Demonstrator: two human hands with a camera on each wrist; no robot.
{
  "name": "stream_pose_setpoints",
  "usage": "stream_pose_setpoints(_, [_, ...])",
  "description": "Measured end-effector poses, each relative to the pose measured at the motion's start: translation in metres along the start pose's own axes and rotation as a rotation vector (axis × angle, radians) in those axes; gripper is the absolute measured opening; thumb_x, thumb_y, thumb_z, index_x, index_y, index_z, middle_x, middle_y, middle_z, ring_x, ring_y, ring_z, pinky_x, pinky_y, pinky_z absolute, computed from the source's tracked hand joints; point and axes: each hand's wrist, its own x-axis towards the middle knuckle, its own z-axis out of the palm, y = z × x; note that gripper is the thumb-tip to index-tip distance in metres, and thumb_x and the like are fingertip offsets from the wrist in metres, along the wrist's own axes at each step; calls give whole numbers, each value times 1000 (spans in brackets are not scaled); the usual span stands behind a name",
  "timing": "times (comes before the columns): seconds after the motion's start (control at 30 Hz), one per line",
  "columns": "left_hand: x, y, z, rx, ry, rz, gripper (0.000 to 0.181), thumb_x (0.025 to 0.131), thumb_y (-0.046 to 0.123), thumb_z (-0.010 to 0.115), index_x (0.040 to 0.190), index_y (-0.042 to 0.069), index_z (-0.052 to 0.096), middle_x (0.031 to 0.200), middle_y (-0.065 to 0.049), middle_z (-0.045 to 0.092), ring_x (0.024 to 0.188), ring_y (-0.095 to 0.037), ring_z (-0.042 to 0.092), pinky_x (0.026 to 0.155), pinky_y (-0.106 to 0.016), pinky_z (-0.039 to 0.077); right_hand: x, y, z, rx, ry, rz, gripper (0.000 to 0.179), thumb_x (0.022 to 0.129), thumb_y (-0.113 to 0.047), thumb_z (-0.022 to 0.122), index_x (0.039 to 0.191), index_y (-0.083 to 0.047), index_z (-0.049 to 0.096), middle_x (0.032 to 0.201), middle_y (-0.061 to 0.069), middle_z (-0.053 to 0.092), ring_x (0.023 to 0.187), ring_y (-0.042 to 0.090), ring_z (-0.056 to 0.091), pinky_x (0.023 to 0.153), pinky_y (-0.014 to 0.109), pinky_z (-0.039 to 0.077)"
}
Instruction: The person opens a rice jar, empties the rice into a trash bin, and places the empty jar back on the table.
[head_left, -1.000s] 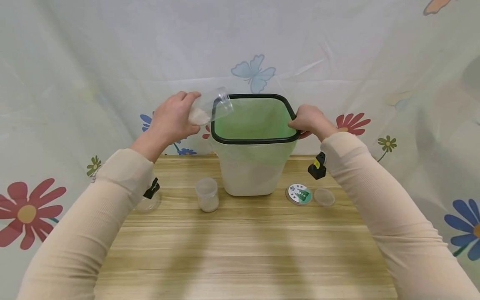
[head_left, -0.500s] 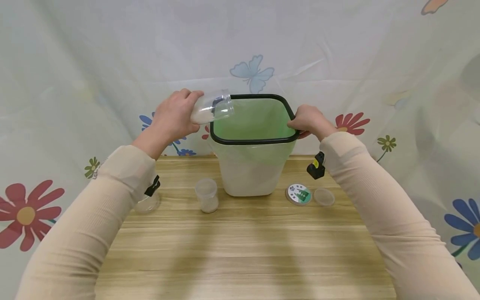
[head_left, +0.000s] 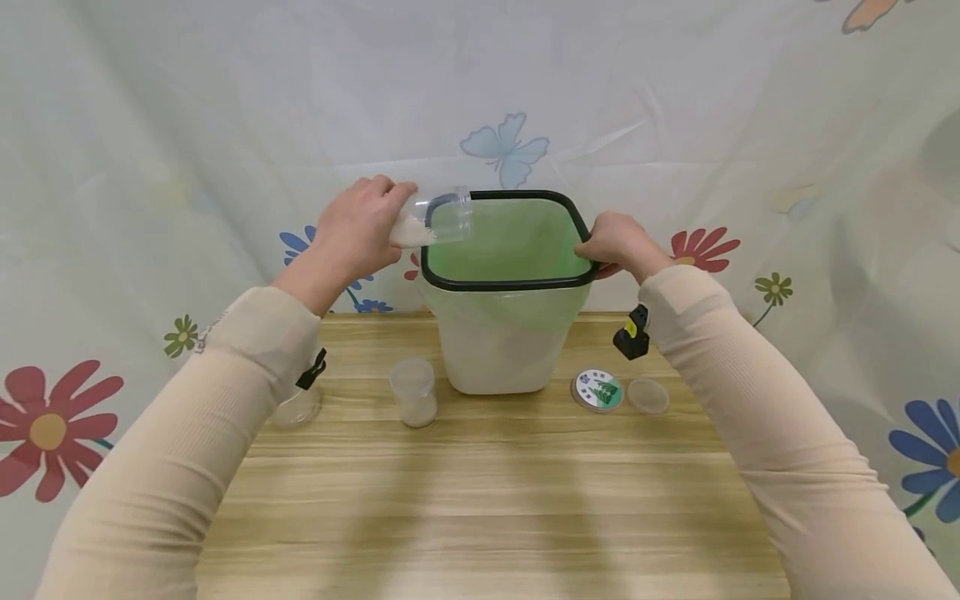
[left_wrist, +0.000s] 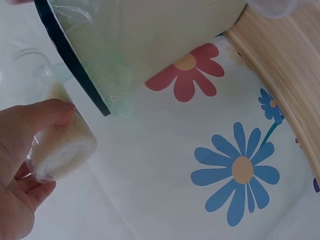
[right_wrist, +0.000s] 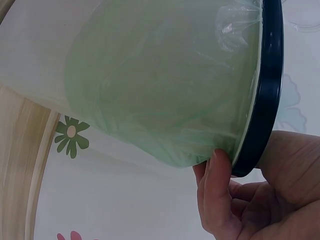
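Observation:
My left hand (head_left: 358, 221) grips a clear plastic jar (head_left: 450, 218) holding white grains, too small to identify. The jar lies nearly on its side, its open mouth over the left rim of a white trash bin (head_left: 498, 354). In the left wrist view, grains fill the bottom part of the jar (left_wrist: 70, 142), with thumb and fingers around it. A pale green bag (head_left: 510, 237) lines the bin under a black rim ring (head_left: 517, 285). At the right side, my right hand (head_left: 618, 240) pinches the rim; in the right wrist view its fingers (right_wrist: 217, 187) press the liner from outside.
Left of the bin stands a clear cup (head_left: 414, 387) with whitish contents at its bottom. A round lid with a green print (head_left: 597, 389) and a clear disc (head_left: 648, 395) lie to the right. Another clear round piece (head_left: 296, 408) is partly behind the left sleeve. A flowered sheet hangs behind.
The jar has tipped from mouth slightly upward to nearly level and shifted a little right. Its grains have spread along the lower side. The right hand keeps its place on the rim.

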Motion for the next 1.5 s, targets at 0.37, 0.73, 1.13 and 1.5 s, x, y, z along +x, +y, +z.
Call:
stream_pose_setpoints(0.37, [3,5,-4,62,-13,47,70,74,7,71,136,4,39,122,-21,49,107,-36,48,88,-46,46,0,1,0,8,7,-2,19,84,-12,49,68,-3,45,63,7,51,43,9,58,48,25,53])
stream_pose_setpoints(0.73, [8,9,-5,108,-27,77,67,74,5,71,133,4,41,120,-20,49,104,-34,47,88,-44,46,-2,3,-1,27,11,-4,17,83,-10,48,69,-2,46,64,8,52,44,10,58,48,25,53])
stream_pose_setpoints(1.13, [11,14,-7,135,-23,98,63,74,-5,65,133,4,44,117,-20,52,102,-34,48,93,-43,43,1,4,0,24,18,-4,17,84,-10,48,69,-2,46,65,8,53,45,10,59,49,24,53])
stream_pose_setpoints(1.5, [7,11,-7,162,-54,78,64,74,-8,65,133,5,44,119,-20,52,106,-35,47,96,-43,42,3,0,4,41,-1,2,16,85,-9,48,72,0,47,70,10,53,47,11,60,51,25,54])
